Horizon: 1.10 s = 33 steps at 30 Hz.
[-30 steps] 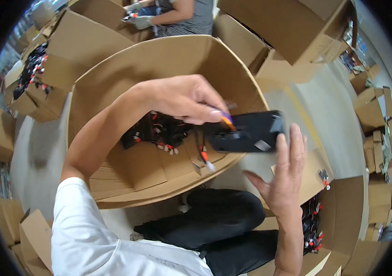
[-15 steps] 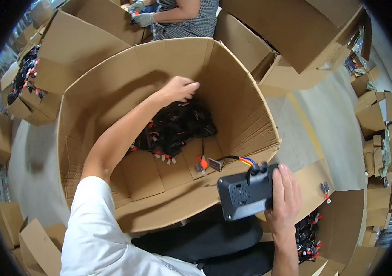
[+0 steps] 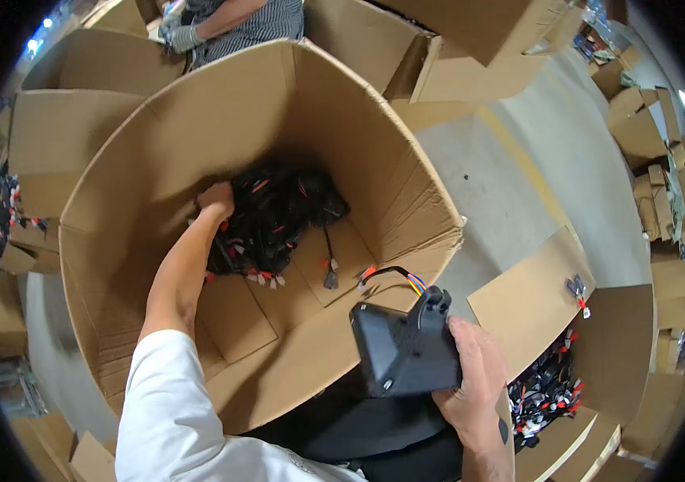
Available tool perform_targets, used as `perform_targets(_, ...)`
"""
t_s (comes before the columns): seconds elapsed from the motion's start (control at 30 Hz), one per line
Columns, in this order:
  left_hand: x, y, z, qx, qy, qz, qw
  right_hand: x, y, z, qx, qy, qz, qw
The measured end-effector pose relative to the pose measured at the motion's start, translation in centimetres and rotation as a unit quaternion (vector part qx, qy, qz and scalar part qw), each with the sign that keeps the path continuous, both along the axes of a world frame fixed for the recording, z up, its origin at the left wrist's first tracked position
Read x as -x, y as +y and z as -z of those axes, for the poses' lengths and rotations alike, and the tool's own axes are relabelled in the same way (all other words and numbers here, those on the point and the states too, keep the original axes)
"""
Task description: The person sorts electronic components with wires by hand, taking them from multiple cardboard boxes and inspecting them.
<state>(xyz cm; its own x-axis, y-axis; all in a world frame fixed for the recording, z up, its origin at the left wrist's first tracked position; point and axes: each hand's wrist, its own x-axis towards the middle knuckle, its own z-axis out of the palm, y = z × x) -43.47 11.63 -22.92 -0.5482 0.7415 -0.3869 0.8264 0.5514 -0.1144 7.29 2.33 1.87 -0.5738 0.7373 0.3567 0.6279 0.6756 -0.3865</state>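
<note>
A large open cardboard box (image 3: 342,241) stands in front of me, with a pile of black wired devices (image 3: 266,217) on its bottom. My left hand (image 3: 216,199) reaches deep inside, at the left edge of that pile. Its fingers look curled, and what they grip is hidden. Over the near right edge of the box my right hand (image 3: 479,369) grips a black plastic device (image 3: 407,345), tilted, with the thumb and fingers at its right end. Coloured wires (image 3: 416,283) leave its top and run to a red and white connector.
At the lower right another box (image 3: 611,345) holds several similar black devices with red and white connectors. A small connector piece (image 3: 577,293) lies on its flap (image 3: 531,309). Beyond the large box a person's gloved hand (image 3: 186,38) works. More cartons (image 3: 640,128) line the right side.
My left hand has moved down and left, from above the pile to its left edge. The device in my right hand has tilted. The whole view has shifted.
</note>
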Motion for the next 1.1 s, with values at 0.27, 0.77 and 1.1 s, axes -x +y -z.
perform_targets(0.27,7.4,-10.9,-10.4,-0.365,-0.376,-0.249,0.815,1.6,-2.0,-1.6,0.295,0.243,0.080,0.920)
perform_targets(0.77,-26.5,-18.2,-33.5,-0.667,-0.093,0.494,0.550,5.4,-9.0,-8.0,0.446,0.608,-0.027,0.656)
perform_targets(1.1,-33.1,-18.9,-34.0,-0.641,-0.182,0.592,0.453,-0.2,-15.5,-6.7,0.323,0.559,-0.103,0.757)
